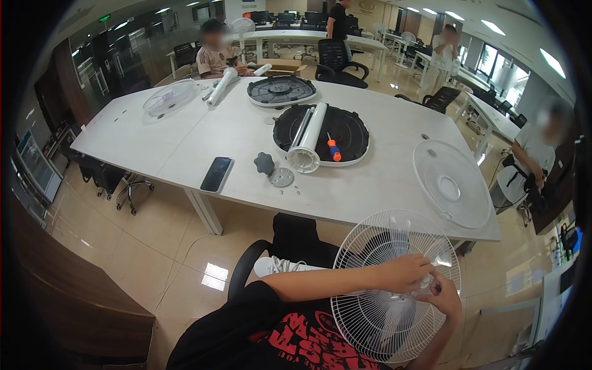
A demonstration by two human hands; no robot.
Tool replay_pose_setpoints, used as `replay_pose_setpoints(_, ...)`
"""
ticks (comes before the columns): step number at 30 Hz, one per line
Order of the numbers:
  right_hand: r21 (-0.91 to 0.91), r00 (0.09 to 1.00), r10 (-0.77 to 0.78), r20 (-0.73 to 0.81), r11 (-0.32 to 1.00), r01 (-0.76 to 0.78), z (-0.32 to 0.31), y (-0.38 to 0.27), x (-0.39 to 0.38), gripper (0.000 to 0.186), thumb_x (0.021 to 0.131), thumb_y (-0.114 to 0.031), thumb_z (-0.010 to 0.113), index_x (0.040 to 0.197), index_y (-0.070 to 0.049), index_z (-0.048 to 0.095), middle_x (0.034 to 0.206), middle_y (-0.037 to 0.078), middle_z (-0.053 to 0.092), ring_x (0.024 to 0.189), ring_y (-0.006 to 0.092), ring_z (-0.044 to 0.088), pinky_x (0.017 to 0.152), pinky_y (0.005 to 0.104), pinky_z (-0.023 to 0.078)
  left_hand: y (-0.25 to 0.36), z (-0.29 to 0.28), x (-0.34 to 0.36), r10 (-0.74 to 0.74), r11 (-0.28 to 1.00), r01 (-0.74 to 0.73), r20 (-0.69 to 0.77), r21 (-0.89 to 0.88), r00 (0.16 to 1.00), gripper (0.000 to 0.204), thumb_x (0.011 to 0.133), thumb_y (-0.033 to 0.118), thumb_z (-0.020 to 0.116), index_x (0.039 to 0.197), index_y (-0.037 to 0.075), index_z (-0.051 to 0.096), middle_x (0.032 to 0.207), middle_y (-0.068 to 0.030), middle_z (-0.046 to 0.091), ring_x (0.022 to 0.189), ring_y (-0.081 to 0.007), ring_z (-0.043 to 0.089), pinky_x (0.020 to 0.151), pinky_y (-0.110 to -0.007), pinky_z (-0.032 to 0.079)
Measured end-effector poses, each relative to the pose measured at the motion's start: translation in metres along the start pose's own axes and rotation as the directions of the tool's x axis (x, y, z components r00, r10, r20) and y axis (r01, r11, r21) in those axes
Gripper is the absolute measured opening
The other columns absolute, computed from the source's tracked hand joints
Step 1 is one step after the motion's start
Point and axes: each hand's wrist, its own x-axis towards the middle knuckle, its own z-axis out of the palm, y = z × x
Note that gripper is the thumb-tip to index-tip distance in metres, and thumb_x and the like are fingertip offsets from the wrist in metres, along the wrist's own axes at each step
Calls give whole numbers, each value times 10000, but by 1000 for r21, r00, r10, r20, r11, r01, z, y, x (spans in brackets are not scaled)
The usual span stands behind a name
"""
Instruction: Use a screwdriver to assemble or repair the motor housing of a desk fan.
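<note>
A white fan (364, 314) with wire grille and clear blades lies on my lap. My left hand (404, 274) reaches across it, fingers closed at the small pale part at its hub (424, 283). My right hand (441, 296) is curled round the hub from the right, thumb and fingers on that part; its exact shape is partly hidden by both hands. My white shoe (271, 265) rests on a black chair (296, 228) beneath the table edge.
White table (135, 135) holds black bases (351, 129), white tube (304, 157), screwdriver (334, 150), phone (216, 174), knob (264, 163), metal disc (282, 177), grille ring (425, 185), clear part (169, 98). People sit across (209, 61) and at right (527, 160); others stand behind.
</note>
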Motion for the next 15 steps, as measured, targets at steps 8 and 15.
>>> replay_pose_setpoints(8,-92,999,33,1,995,-33,1,-6,4,715,613,-332,992,1197,-49,692,665,-33,478,608,106,447,565,303,382,4,4,2,-10,992,5,43,127,999,450,872,214,750,1273,84,594,1264,-90,653,1214,-300,593,1044,-460,436)
replay_pose_setpoints(15,-154,1000,6,13,988,-4,-2,-12,0,758,636,-423,968,1236,-64,675,707,5,518,648,138,500,607,322,425,5,4,4,61,996,-61,15,65,998,409,868,108,732,1258,115,611,1268,-93,651,1222,-306,598,1038,-450,443)
